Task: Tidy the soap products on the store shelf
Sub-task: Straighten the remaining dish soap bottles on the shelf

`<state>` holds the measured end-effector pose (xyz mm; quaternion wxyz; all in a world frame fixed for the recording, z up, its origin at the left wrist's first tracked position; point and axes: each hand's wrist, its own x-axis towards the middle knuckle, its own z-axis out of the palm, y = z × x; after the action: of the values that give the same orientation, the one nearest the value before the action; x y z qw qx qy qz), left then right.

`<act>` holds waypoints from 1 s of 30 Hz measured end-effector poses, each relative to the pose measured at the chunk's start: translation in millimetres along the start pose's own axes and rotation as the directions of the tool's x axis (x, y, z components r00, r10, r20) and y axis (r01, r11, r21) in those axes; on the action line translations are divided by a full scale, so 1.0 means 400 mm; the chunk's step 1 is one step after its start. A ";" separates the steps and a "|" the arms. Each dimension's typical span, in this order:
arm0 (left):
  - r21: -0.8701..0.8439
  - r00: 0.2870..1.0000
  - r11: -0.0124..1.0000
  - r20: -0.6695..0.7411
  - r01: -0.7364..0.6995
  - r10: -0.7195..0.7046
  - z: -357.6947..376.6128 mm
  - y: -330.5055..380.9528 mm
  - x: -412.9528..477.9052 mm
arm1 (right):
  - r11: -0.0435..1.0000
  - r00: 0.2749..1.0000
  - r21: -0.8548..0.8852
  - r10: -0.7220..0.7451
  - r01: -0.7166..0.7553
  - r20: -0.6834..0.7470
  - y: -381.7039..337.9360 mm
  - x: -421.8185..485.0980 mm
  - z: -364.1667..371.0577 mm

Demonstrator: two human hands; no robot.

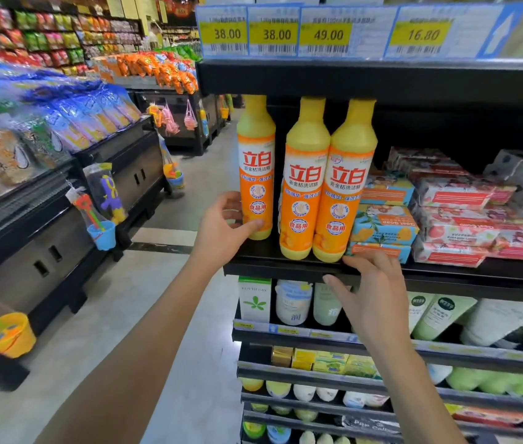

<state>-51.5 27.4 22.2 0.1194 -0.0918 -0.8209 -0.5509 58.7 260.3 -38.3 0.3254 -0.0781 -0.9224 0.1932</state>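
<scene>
Left hand grips leftmost detergent bottle near its base. Right hand loosely spread, holding nothing, fingertips at shelf edge just below soap boxes.

We look through one wide-angle camera worn on the head, facing forward and slightly down at the end of a store shelf. We stand near: both forearms rise from the bottom edge, and mid-frame the left hand grips the leftmost bottle while the right hand lies at the board's front edge. The price tags sit along the top edge, and lower shelves run down to the bottom right. The left half opens onto the aisle floor and the snack displays, which recede away from us.
</scene>
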 end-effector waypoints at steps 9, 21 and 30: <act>0.092 0.999 0.995 0.036 0.024 -0.028 0.057 -0.006 0.173 | 0.999 0.999 0.027 0.032 -0.032 0.005 -0.004 0.000 0.001; 0.070 0.997 0.995 0.029 0.066 -0.068 0.099 -0.024 0.249 | 0.999 0.999 0.030 0.043 -0.044 0.006 -0.009 -0.006 -0.005; -0.079 0.997 0.995 -0.052 0.058 -0.062 0.045 0.043 0.095 | 0.987 0.997 0.137 0.076 -0.079 0.023 -0.005 -0.009 -0.011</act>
<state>-84.7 51.3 42.0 0.1214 -0.0568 -0.7979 -0.5877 64.2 258.9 -36.4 0.3140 -0.0896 -0.9060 0.2694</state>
